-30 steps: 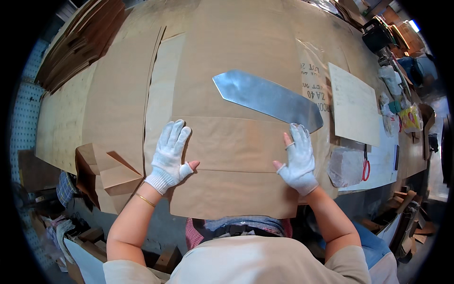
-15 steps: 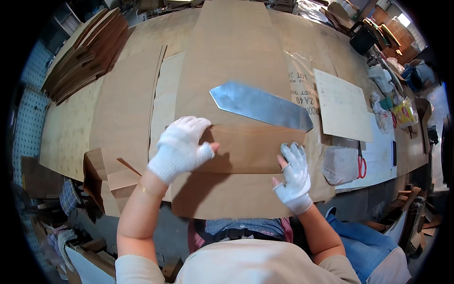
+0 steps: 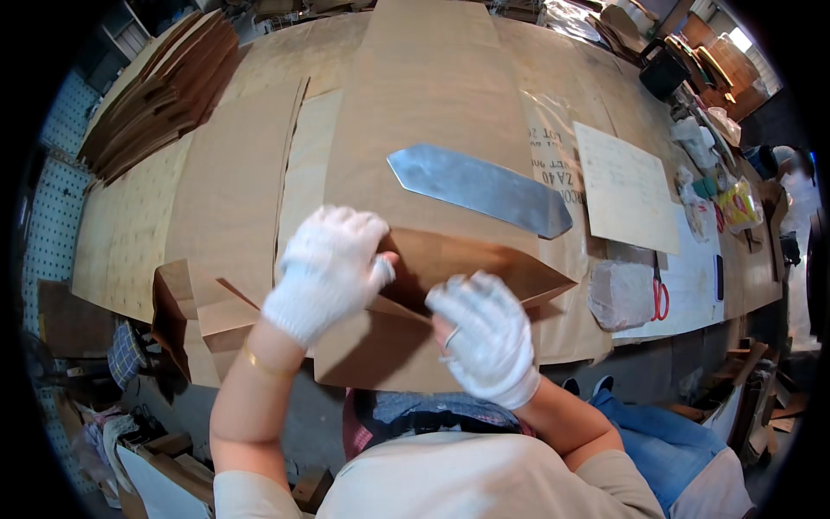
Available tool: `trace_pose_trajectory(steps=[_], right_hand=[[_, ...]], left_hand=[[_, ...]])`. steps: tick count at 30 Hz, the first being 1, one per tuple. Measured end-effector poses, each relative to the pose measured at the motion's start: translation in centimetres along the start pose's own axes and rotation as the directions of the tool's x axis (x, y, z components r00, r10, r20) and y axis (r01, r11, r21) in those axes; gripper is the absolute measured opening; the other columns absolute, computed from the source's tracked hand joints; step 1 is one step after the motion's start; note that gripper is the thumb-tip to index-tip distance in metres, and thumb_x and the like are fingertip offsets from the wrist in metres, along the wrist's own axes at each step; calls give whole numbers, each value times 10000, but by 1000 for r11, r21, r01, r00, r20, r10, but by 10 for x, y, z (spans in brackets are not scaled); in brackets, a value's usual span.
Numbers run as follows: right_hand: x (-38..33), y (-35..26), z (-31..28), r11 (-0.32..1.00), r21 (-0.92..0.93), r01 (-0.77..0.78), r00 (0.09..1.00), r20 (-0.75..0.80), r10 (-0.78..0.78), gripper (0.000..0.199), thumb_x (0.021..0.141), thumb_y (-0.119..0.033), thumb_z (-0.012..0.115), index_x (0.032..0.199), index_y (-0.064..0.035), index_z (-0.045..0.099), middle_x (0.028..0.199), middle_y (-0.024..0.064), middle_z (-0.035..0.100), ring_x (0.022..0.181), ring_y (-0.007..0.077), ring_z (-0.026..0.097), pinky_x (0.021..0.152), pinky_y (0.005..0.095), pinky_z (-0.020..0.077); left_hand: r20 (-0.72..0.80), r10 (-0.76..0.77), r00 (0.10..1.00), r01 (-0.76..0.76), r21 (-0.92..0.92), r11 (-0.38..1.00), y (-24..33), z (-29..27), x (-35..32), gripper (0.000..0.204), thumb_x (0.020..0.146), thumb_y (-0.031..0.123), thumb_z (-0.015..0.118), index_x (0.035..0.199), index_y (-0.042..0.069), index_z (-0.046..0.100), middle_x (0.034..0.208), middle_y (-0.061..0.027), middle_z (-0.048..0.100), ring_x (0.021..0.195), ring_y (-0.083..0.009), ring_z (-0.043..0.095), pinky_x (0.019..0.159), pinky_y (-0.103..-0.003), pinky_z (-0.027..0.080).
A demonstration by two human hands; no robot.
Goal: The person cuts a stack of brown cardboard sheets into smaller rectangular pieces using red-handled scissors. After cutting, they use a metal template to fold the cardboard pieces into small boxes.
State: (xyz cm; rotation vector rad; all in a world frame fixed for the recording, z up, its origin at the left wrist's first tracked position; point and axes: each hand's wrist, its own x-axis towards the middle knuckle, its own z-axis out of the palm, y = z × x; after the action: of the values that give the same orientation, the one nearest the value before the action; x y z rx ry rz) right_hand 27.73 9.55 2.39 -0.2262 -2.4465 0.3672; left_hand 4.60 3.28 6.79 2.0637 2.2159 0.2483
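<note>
A long brown paper bag (image 3: 484,251) lies on the bench in front of me with its end gaping, and its folds meet in a point at the right. My left hand (image 3: 328,264), in a white knit glove with bare fingertips, closes on the bag's left part; its thumb shows at the opening. At the near edge of the mouth, my right hand (image 3: 486,337) in a similar glove has its fingers bent over the paper, slightly blurred. A flat metal plate (image 3: 480,190) with angled ends lies just beyond the bag.
Stacked brown paper (image 3: 160,95) stands far left, and another opened bag (image 3: 177,320) lies near left. To the right are a pale board (image 3: 627,186), red-handled scissors (image 3: 660,298) and a wrapped block (image 3: 621,296). A person's jeans-clad leg (image 3: 661,450) shows at the lower right.
My right hand has moved left and inward to the bag's near edge. The bag's end, flat before, has spread apart. My left hand stays in about the same place.
</note>
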Motion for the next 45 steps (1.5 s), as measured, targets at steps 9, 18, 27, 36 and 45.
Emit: trace_pose_trajectory(steps=[9, 18, 27, 36, 45], right_hand=[[-69, 16, -23, 861, 429, -271, 900, -205, 385, 594, 942, -460, 579, 1196, 75, 629, 1232, 177, 647, 1192, 315, 610, 1052, 416, 467], [-165, 84, 32, 234, 924, -303, 666, 30, 746, 896, 1010, -680, 327, 1360, 119, 534, 1446, 231, 530, 1365, 317, 494, 1171, 412, 343], [-143, 107, 23, 61, 975, -213, 767, 128, 628, 765, 1042, -556, 396, 1445, 92, 453, 1546, 245, 412, 1456, 334, 384, 1232, 472, 226], [-98, 77, 19, 924, -114, -365, 871, 310, 382, 760, 765, -289, 741, 1395, 56, 491, 1545, 240, 381, 1438, 416, 351, 1220, 507, 244], [-90, 69, 26, 910, -225, -348, 854, 325, 407, 730, 755, -295, 749, 1356, 59, 532, 1505, 255, 417, 1421, 436, 360, 1213, 517, 252]], left_hand=[[-53, 461, 886, -322, 646, 692, 18, 53, -3, 286, 782, 186, 698, 1014, 29, 642, 1036, -157, 625, 980, -384, 595, 865, -487, 510], [50, 296, 954, -271, -282, 920, 58, 134, -94, 303, 913, 217, 640, 1180, 82, 684, 1084, -152, 700, 976, -348, 672, 888, -435, 545], [356, 578, 735, -498, -294, 815, 97, 165, 30, 458, 879, 250, 575, 1307, 88, 597, 1317, -176, 591, 1230, -366, 555, 1037, -454, 464], [449, 196, 872, -331, 245, 911, 62, 115, 34, 614, 945, 348, 517, 1490, 77, 440, 1558, -115, 430, 1478, -296, 326, 1208, -393, 244], [345, -133, 929, 47, 247, 968, 58, 131, 65, 687, 992, 343, 475, 1561, 6, 289, 1644, -109, 287, 1511, -279, 240, 1206, -386, 242]])
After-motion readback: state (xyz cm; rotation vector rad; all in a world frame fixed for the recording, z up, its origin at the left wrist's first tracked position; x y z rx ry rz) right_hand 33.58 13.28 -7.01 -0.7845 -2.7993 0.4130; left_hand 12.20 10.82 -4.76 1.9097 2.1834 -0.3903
